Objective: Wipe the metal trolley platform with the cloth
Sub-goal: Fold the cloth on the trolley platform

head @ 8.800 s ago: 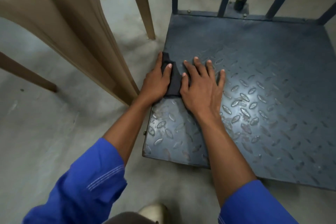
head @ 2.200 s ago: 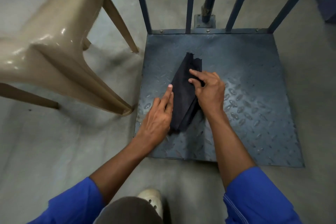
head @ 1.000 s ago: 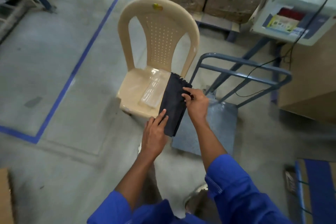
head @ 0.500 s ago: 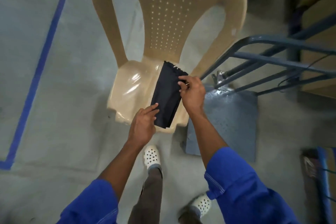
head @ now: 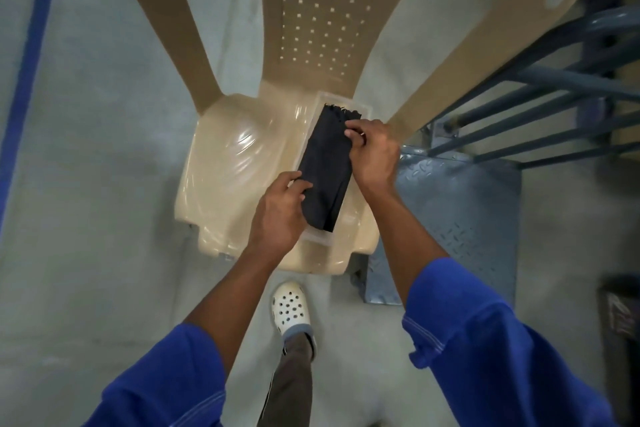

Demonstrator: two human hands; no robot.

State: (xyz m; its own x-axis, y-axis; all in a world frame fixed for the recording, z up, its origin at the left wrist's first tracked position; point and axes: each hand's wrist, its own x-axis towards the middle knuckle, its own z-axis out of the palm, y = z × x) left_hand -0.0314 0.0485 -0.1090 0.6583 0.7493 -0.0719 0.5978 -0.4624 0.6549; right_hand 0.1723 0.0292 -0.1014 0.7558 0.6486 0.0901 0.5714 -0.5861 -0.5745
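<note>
Head view: the folded cloth point(head: 325, 163) is over a clear tray point(head: 318, 238) on the chair point(head: 235, 163), beside the trolley platform point(head: 460, 211). The left hand point(head: 277, 215) grips its near end, and the right hand point(head: 374, 152) pinches the far end. Best lay it flat, then let go gently.

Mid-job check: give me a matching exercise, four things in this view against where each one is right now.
Things:
1. cloth
2. trolley platform
3. white shoe
4. blue floor line

Places:
A. far left of the view
B. on the floor just in front of the chair
C. held by the left hand and the right hand over the chair seat
D. right of the chair, partly hidden by the right arm

Pairs: 1-C, 2-D, 3-B, 4-A
</note>
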